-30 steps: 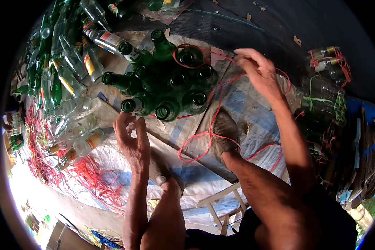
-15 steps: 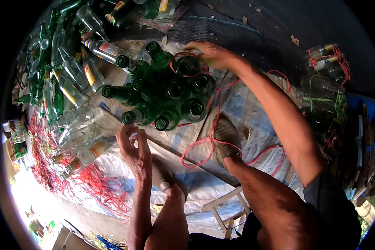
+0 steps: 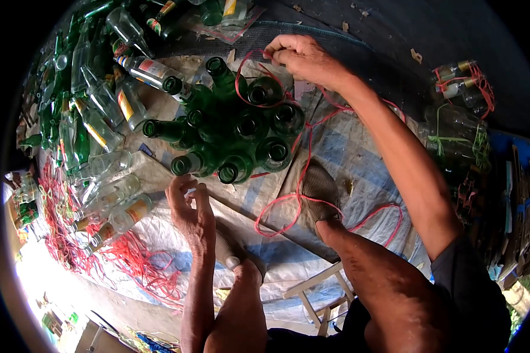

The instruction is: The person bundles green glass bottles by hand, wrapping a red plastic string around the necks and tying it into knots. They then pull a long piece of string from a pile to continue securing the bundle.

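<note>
Red string [image 3: 310, 125] being pinched in right hand [image 3: 305, 57], fingertips together; green bottles [image 3: 224, 138] being crossed by it just beside hand. Left hand [image 3: 189, 206] being held near bottles, fingers apart. String apparently being positioned; steady pinch being called for.

a striped tarp [image 3: 335, 144] bears green bottles [image 3: 225, 132] and red string [image 3: 299, 196].
</note>
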A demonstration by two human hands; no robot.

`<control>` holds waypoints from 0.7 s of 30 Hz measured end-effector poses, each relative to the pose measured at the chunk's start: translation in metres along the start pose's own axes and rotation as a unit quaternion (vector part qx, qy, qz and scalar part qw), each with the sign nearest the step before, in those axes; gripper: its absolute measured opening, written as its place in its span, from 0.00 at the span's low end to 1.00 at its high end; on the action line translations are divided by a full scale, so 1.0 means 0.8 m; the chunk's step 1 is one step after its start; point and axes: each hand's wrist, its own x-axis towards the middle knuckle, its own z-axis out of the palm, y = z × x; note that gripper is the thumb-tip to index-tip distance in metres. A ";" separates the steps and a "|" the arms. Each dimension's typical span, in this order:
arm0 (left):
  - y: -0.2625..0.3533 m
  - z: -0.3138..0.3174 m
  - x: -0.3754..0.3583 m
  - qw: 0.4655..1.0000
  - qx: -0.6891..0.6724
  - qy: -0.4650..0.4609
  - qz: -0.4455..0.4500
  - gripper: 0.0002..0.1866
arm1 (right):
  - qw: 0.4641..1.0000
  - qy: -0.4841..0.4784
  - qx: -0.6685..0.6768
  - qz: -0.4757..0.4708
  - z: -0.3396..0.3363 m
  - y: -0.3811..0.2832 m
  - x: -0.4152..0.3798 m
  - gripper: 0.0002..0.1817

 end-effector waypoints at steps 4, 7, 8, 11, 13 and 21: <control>-0.001 0.000 -0.001 1.000 -0.008 -0.002 0.001 0.18 | 0.994 -0.006 0.053 -0.096 -0.015 -0.081 -0.036 0.12; 0.000 0.000 -0.001 1.000 0.002 -0.002 0.004 0.18 | 0.993 -0.045 0.069 -0.079 -0.031 -0.129 -0.067 0.11; 0.001 0.001 -0.001 1.000 -0.001 -0.004 -0.002 0.18 | 0.993 -0.054 0.071 -0.080 -0.036 -0.130 -0.076 0.11; 0.006 0.000 -0.002 1.000 -0.004 -0.007 -0.014 0.17 | 0.990 -0.081 0.095 -0.067 -0.055 -0.128 -0.102 0.11; 0.006 0.000 -0.002 1.000 0.003 -0.008 -0.011 0.16 | 0.988 -0.089 0.119 -0.050 -0.067 -0.124 -0.117 0.10; -0.001 0.001 -0.002 1.000 -0.005 -0.013 -0.014 0.17 | 0.981 -0.025 0.189 -0.034 -0.048 -0.127 -0.130 0.10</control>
